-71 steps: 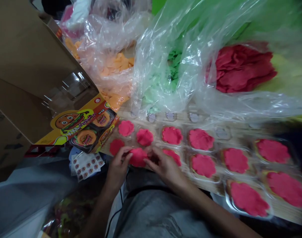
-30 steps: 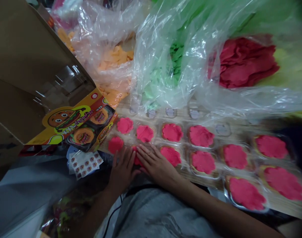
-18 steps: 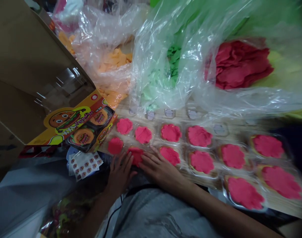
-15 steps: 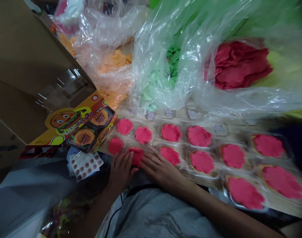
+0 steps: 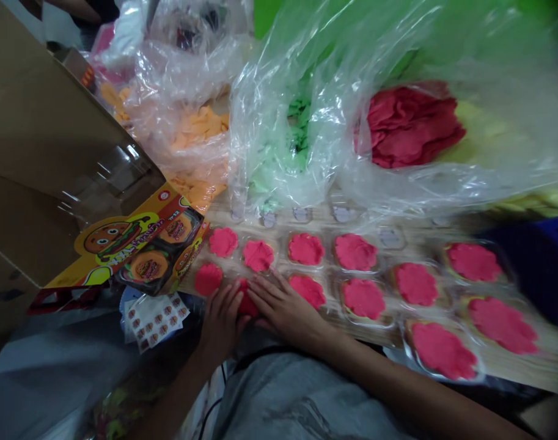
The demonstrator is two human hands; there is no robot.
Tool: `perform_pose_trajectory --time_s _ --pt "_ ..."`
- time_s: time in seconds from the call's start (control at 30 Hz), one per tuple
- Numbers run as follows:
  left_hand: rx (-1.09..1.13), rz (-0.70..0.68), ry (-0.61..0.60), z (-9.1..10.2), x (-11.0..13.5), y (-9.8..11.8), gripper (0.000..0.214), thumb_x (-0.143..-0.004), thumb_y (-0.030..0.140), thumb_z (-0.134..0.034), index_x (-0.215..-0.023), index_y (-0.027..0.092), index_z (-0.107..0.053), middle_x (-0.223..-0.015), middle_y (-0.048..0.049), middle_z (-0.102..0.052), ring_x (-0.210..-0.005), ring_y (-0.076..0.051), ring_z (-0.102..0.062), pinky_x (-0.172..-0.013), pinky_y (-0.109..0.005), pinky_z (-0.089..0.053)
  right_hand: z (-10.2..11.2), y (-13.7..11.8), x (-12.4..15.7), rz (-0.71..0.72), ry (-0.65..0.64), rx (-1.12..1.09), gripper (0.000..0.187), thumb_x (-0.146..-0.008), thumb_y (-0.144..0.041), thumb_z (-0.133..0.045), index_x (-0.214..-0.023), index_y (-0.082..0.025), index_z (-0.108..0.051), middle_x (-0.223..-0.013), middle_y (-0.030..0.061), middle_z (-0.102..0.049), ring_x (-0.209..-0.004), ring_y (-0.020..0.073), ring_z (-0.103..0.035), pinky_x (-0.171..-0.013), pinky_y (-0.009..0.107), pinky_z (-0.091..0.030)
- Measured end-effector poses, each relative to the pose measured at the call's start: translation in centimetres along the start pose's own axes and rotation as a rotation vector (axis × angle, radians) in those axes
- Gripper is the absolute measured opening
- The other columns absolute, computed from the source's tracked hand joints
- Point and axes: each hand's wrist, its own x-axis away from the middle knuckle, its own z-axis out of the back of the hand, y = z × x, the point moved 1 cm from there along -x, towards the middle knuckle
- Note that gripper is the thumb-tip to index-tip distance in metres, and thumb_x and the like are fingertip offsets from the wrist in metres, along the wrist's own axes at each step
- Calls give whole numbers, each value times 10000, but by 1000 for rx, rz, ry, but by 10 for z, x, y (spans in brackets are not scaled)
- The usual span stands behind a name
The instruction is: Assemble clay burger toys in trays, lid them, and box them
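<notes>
A red, scallop-edged flat piece [image 5: 246, 300] lies at the near edge of the table, partly covered by both my hands. My left hand [image 5: 221, 318] rests at its left side, fingers stretched forward and the thumb near the piece's lower edge. From the right, my right hand [image 5: 288, 308] lies over it with outstretched, slightly spread fingers. Around them sit several clear plastic trays holding red scalloped pieces, among them one piece [image 5: 208, 279] just left and another [image 5: 258, 255] just beyond. Pale edges of something show under some pieces. What lies beneath my fingers is hidden.
A burger-printed cardboard display box [image 5: 145, 244] stands at left, with sticker sheets [image 5: 157, 321] below it. Behind the trays are plastic bags with orange pieces [image 5: 200, 128], green pieces [image 5: 299, 125] and red pieces [image 5: 411, 125]. A dark blue container [image 5: 535, 263] is at right.
The view has swung, shifting the scene leftward. Both hands stay at the same red piece, and my right fingers now cover more of it.
</notes>
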Motion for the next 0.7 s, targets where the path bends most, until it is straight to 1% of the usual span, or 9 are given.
perform_pose_trajectory --time_s 0.1,0.27,0.33,0.4,0.47,0.5,0.57,0.63,0.7 --pt "-27 1 4 -1 4 -2 454 -948 339 -363 -1350 127 -362 -1157 -151 -657 -1139 -236 -557 -1002 -407 -336 2 0 1 0 9 5 501 -850 -461 -563 -1168 -76 -603 -1232 105 -635 -1212 270 -501 -1077 500 -333" --pt "-42 -28 -3 -11 6 -6 494 -946 312 -362 -1403 129 -321 -1135 -135 -664 -1092 -235 -579 -972 -394 -382 4 0 -2 14 2 22 536 -827 -469 -586 -1191 -75 -596 -1247 147 -609 -1200 282 -506 -1078 494 -324" --pt "-18 -17 41 -18 5 -10 462 -942 259 -370 -1393 159 -352 -1084 -114 -676 -1034 -213 -602 -940 -371 -415 5 1 -3 16 14 7 540 -822 -474 -590 -1173 -65 -603 -1221 148 -619 -1161 280 -531 -1076 485 -337" --pt "25 19 102 -23 2 -13 403 -927 200 -390 -1325 197 -455 -1033 -93 -677 -979 -190 -616 -889 -337 -456 11 4 -4 39 50 -43 481 -853 -442 -562 -1156 -71 -605 -1183 125 -640 -1129 260 -550 -1074 462 -355" --pt "116 116 158 -21 -6 -14 329 -912 175 -411 -1191 229 -577 -984 -76 -673 -928 -175 -627 -824 -306 -494 22 10 -5 10 137 -148 326 -905 -334 -508 -1131 -124 -615 -1117 86 -671 -1076 217 -579 -1024 411 -417" --pt "192 192 182 -16 -14 -13 290 -906 179 -425 -1112 235 -620 -956 -66 -674 -902 -169 -634 -795 -293 -509 31 15 -5 -29 179 -203 271 -926 -279 -471 -1116 -155 -619 -1069 71 -685 -1030 195 -597 -965 376 -463" --pt "402 380 212 0 -34 -8 201 -889 223 -475 -967 223 -661 -888 -48 -684 -835 -157 -651 -746 -268 -531 53 27 -7 -170 281 -323 255 -949 -204 -403 -1047 -184 -637 -929 59 -695 -888 158 -630 -789 291 -530" --pt "667 575 233 22 -61 0 140 -847 290 -563 -860 194 -664 -823 -33 -697 -773 -151 -663 -712 -251 -542 80 43 -11 -326 382 -456 250 -947 -209 -407 -957 -179 -655 -819 54 -678 -769 141 -636 -657 241 -532" --pt "939 736 232 40 -98 9 181 -815 345 -614 -855 177 -670 -794 -28 -711 -727 -142 -669 -692 -244 -545 105 66 -23 -453 500 -566 199 -913 -245 -492 -852 -186 -671 -770 41 -677 -726 146 -646 -647 249 -537"
